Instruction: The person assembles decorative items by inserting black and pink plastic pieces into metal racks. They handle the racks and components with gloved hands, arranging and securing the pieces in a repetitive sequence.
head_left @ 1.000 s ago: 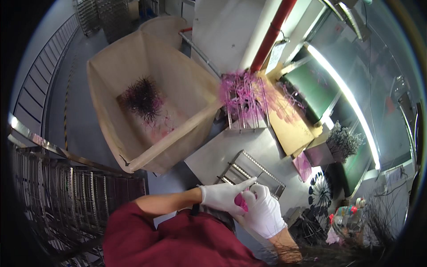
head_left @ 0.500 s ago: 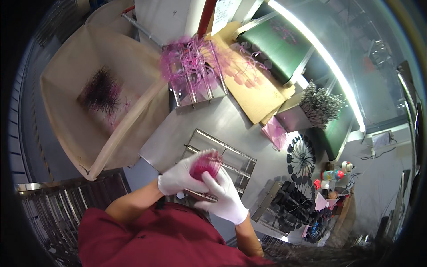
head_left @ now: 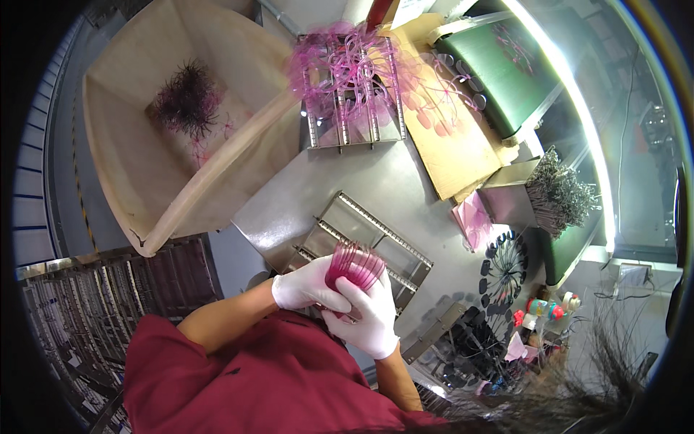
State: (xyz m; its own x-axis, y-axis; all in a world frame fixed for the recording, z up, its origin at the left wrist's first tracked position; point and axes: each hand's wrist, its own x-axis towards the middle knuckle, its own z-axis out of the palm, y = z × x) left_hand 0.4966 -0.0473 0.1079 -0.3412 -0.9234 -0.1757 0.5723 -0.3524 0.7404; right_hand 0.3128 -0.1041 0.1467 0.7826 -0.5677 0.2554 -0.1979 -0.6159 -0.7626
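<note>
My left hand [head_left: 307,287] and my right hand [head_left: 367,312], both in white gloves, are closed around a stack of thin, see-through magenta discs [head_left: 356,262]. The discs stand side by side, their edges fanned at the top. My left fingers wrap the stack from the left; the right thumb and fingers press on it from the right. Just beyond the hands, a metal rack [head_left: 376,235] with notched bars lies on the steel table [head_left: 289,192]. The hands cover its near part.
A large beige bin [head_left: 195,206] at left holds a dark, bristly tangle [head_left: 189,101]. Pink stringy pieces [head_left: 354,69] heap on another rack at the back, beside cardboard [head_left: 444,159]. To the right are a metal box of grey wire pieces [head_left: 560,195], black discs on stems [head_left: 504,267] and small bottles [head_left: 542,309].
The magenta stack has turned, so its separate disc edges now show. Both hands have shifted slightly around it and still hold it. The whole view has shifted a little.
</note>
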